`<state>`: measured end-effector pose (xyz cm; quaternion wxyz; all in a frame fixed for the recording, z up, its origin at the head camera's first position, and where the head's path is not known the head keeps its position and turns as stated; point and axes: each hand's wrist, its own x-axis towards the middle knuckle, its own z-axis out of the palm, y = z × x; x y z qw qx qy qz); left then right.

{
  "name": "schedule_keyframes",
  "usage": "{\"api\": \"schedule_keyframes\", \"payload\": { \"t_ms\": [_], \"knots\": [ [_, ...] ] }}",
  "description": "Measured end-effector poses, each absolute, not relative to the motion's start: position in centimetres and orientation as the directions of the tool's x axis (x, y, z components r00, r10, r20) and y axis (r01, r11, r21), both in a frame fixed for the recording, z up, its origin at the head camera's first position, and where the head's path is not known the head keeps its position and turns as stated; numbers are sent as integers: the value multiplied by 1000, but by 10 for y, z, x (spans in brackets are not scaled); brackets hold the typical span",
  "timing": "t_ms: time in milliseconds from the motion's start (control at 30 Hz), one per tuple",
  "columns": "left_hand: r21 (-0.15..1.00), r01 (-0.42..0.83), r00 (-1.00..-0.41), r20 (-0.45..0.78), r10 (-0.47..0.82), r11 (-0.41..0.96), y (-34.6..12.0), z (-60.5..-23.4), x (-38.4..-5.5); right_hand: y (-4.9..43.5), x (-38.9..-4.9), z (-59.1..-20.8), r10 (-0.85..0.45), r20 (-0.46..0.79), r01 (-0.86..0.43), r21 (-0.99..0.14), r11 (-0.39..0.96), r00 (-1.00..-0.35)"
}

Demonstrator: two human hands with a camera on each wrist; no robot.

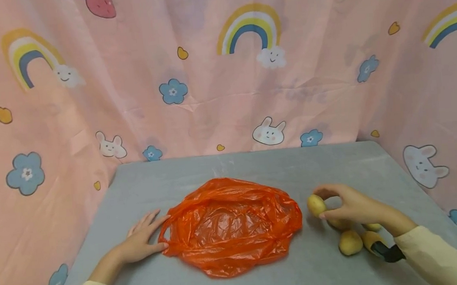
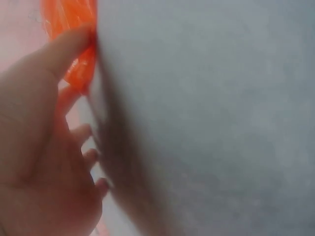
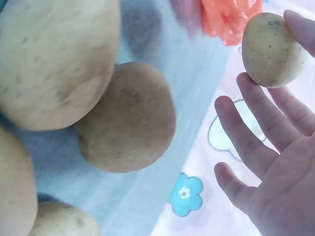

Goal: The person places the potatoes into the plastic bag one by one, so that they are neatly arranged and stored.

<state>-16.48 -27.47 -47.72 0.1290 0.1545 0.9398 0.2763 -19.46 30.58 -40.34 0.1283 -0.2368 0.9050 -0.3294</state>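
Note:
An orange plastic bag (image 1: 235,229) lies spread on the table with its mouth facing up and its crumpled inside showing. At its left end, my left hand (image 1: 140,240) touches the handle loop with thumb and index finger, the fingers fairly straight. In the left wrist view the thumb rests against the orange film (image 2: 81,73). To the right of the bag, my right hand (image 1: 350,204) pinches a small potato (image 1: 316,205) between thumb and fingertips. The right wrist view shows the held potato (image 3: 271,50) with its other fingers spread.
Several more potatoes (image 1: 350,243) lie on the table under and beside my right forearm, some partly hidden by it. The grey table (image 1: 166,172) ends at a pink patterned curtain (image 1: 210,117) at the back and sides.

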Motion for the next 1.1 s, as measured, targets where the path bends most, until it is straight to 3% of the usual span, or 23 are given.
{"api": "schedule_keyframes", "payload": {
  "t_ms": [200, 333, 1100],
  "knots": [
    [421, 294, -934, -62, 351, 858, -270, -474, -166, 296, -194, -400, -505, -56, -346, -663, 664, -861],
    [396, 306, -936, -39, 349, 866, -266, -472, -168, 288, -195, -397, -498, -41, -349, -665, 661, -866],
    [474, 288, -933, -58, 356, 832, -269, -472, -173, 241, -207, -384, -526, 53, -400, -715, 574, -849]
  ]
}}
